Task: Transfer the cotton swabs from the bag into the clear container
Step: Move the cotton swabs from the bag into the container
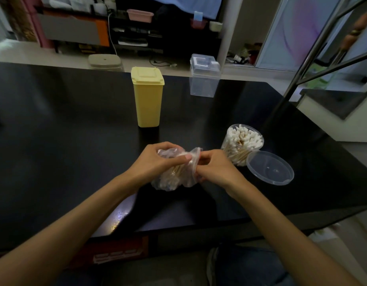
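**Drawing the swabs out of the bag**

We hold the thin crinkled clear plastic bag [174, 172] low over the glossy black counter [65, 131], near its front edge. Our left hand [155, 162] curls around the bag's body, its grip clamped on the film and the bundle inside; our right hand [213, 168] pinches the bag's open mouth, grip closed on the rim. The wooden-stemmed, white-tipped cotton swabs [170, 178] still in the bag lie bunched together, tips toward us.

To do this well, we judge it best to keep the mouth stretched wide with the right hand while the left squeezes the bundle forward, so the stems slide out parallel rather than snagging the clinging film.

Just right of our hands stands the round clear plastic container [241, 144], already packed with upright swabs, fluffy tips on top. Its shallow translucent round lid [270, 168] lies in front of it, possibly touching. Farther off stand a matte yellow plastic lidded bin [148, 98] and a clear rectangular plastic box [204, 77].
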